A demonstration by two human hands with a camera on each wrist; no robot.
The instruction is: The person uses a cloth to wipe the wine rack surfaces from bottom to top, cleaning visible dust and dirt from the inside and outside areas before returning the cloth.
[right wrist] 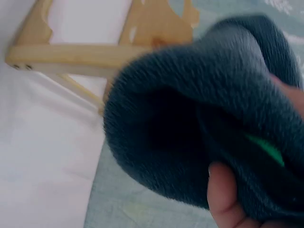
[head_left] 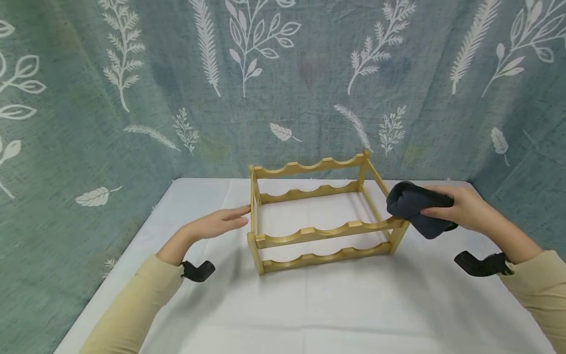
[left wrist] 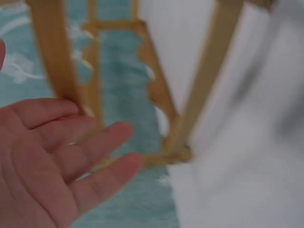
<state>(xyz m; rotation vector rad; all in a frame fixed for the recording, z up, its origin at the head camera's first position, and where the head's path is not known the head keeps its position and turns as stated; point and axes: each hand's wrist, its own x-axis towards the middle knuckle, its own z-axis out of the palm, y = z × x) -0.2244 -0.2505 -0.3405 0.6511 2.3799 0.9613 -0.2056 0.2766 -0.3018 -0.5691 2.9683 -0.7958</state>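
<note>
A light wooden wine rack (head_left: 306,236) with scalloped rails stands on the white-covered table. At its left end, my left hand (head_left: 215,224) has its fingers extended, with the fingertips right at the end frame. The left wrist view shows that palm and the spread fingers (left wrist: 102,183) beside a blurred wooden bar. My right hand (head_left: 466,209) grips a folded dark blue-grey cloth (head_left: 417,205) at the rack's right front corner. Seen from the right wrist, the fuzzy cloth (right wrist: 175,76) bulges into a loop, overlapping the rack's end bar, and a bit of green shows inside its fold.
A white cloth (head_left: 305,305) covers the table. Blue-green fabric with white leaf prints (head_left: 305,118) hangs behind the table and along both sides. Black wrist-worn devices (head_left: 199,271) hang below each forearm.
</note>
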